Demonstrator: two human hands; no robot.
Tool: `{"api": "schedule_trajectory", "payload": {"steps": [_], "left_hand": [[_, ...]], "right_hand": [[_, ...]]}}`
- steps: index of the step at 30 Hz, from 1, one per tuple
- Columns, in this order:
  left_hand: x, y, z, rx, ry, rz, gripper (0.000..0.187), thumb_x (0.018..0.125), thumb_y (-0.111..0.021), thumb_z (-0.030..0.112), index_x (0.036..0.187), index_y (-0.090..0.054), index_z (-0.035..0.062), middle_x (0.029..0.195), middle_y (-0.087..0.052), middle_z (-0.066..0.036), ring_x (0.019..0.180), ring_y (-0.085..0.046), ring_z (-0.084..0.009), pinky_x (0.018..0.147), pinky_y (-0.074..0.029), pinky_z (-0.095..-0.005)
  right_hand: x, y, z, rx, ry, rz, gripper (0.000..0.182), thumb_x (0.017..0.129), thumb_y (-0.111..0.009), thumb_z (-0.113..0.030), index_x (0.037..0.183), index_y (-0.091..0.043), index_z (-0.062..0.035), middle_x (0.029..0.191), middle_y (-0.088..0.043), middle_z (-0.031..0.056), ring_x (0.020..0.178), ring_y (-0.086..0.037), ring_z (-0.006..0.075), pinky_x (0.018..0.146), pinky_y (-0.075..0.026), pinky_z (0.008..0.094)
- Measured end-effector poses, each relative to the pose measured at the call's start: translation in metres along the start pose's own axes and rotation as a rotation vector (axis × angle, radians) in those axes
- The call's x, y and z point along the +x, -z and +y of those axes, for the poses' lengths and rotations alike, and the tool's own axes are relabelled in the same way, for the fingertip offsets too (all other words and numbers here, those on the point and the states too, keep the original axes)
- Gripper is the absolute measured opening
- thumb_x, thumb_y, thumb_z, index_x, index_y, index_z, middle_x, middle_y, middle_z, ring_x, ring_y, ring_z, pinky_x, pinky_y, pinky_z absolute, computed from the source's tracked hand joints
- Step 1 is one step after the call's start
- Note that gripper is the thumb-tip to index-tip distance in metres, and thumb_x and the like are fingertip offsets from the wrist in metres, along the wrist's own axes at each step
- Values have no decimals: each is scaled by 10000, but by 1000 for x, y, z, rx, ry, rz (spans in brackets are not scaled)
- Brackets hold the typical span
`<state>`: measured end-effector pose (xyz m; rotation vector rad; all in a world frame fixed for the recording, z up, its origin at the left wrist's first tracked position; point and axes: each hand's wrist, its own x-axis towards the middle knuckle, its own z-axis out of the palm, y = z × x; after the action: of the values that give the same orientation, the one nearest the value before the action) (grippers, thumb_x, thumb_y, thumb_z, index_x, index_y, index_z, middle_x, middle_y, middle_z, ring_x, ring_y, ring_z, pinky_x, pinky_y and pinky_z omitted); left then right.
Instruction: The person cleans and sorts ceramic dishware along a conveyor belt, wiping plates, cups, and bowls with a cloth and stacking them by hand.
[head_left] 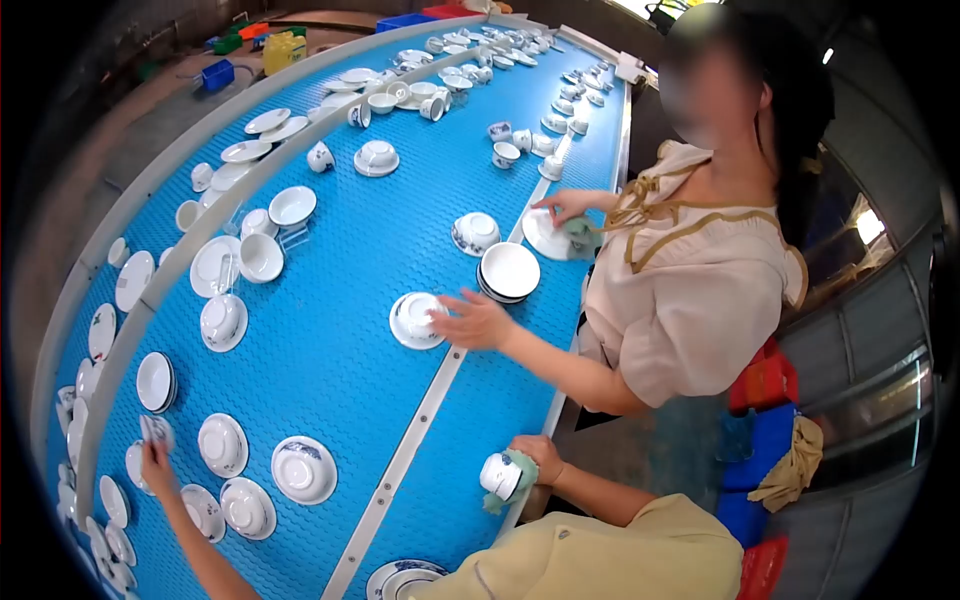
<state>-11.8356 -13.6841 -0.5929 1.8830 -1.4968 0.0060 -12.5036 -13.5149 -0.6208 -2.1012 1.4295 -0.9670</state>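
My left hand [158,470] reaches across the blue belt at the lower left, its fingers closed on a small white cup [157,432] with a dark pattern. Just beside it lie an upturned bowl [138,466] and a stack of white bowls [155,382]. At the near edge of the belt, my right hand [541,458] grips a white cup [499,476] with a blue pattern, with a green cloth [522,472] wrapped partly round it. Upturned bowls [304,470] lie between my hands.
A co-worker stands at the right, one hand [475,320] at an upturned bowl [417,320], the other [567,204] by a plate [545,234] and green cloth. A metal strip [420,425] and a pale divider [200,245] run along the belt [340,370]. Plates [405,578] lie near me.
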Motion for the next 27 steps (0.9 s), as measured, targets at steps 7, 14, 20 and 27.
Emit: {"api": "schedule_trajectory", "payload": {"steps": [7, 14, 20, 27], "left_hand": [[-185, -4, 271, -290, -365, -469, 169, 644, -649, 1, 784, -596, 78, 760, -587, -88, 712, -567, -248, 692, -452, -336], [-300, -45, 402, -149, -547, -802, 206, 657, -672, 86, 847, -593, 78, 956, -564, -116, 954, -532, -283, 861, -406, -427], [-330, -93, 458, -196, 14, -319, 648, 529, -840, 225, 1083, -527, 100, 1242, -348, -242, 1113, -390, -427, 916, -369, -460], [-309, -144, 506, -259, 66, -351, 815, 504, -844, 178, 1182, -409, 49, 1168, -416, -201, 1076, -431, -370, 896, -392, -426]], "right_hand": [[21, 34, 33, 54, 38, 41, 120, 681, -626, -154, 746, -568, -72, 676, -551, 98, 587, -555, 281, 502, -433, 342], [44, 72, 55, 57, 56, 5, 105, 718, -593, -150, 780, -553, -75, 693, -560, 94, 609, -568, 288, 504, -438, 367], [65, 107, 71, 74, 57, -56, 91, 730, -582, -160, 782, -545, -94, 695, -552, 95, 617, -562, 297, 500, -429, 379], [95, 144, 107, 88, 61, -114, 99, 737, -580, -170, 786, -543, -93, 698, -557, 102, 632, -565, 309, 513, -431, 386]]}}
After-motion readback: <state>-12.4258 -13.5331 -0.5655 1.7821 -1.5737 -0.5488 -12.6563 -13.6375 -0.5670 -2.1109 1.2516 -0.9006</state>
